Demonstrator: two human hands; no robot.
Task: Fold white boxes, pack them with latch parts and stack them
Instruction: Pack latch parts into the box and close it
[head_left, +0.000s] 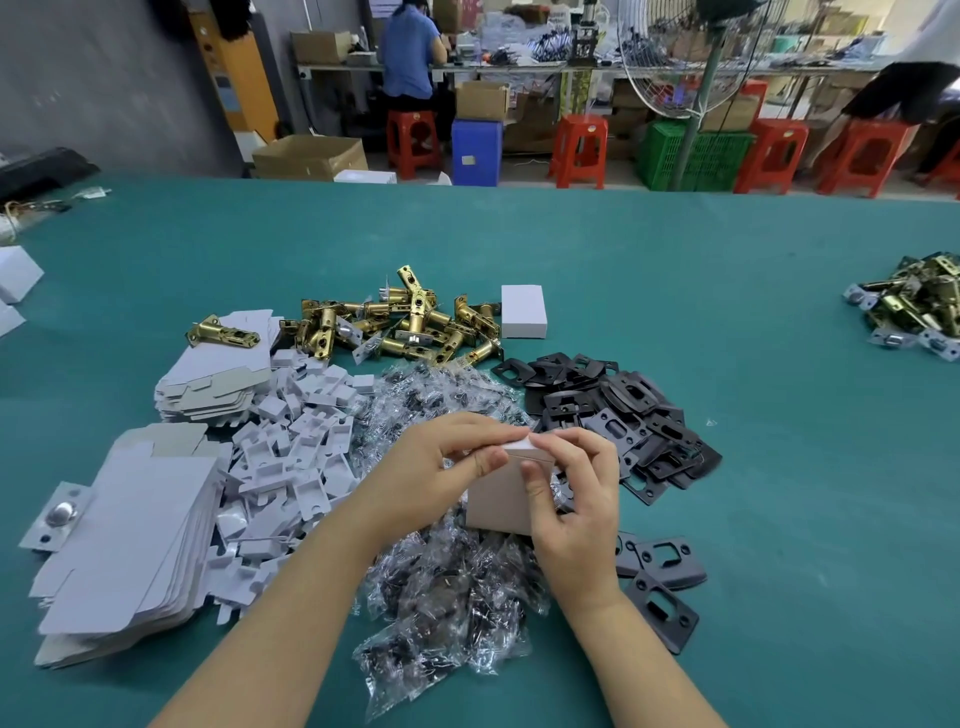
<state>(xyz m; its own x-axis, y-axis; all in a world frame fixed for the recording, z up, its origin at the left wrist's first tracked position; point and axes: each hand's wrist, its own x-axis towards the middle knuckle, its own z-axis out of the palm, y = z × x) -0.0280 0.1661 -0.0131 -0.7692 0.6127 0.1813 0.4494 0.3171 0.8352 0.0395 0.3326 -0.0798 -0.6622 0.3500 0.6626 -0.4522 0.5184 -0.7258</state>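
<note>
A small white box (498, 501) stands upright above the pile of clear screw bags (447, 587). My left hand (441, 467) grips its upper left side, and my right hand (576, 493) pinches the top flap at its right. Brass latch bolts (410, 327) lie heaped further back. Black strike plates (613, 410) are piled to the right. White card inserts (296, 457) and flat unfolded box blanks (135, 545) lie to the left. One closed white box (523, 312) sits beyond the brass latches.
A second heap of brass latches (919, 306) lies at the far right of the green table (753, 291). More white boxes (15, 275) sit at the left edge. Behind the table are red stools (579, 150), cartons and a seated person (410, 52).
</note>
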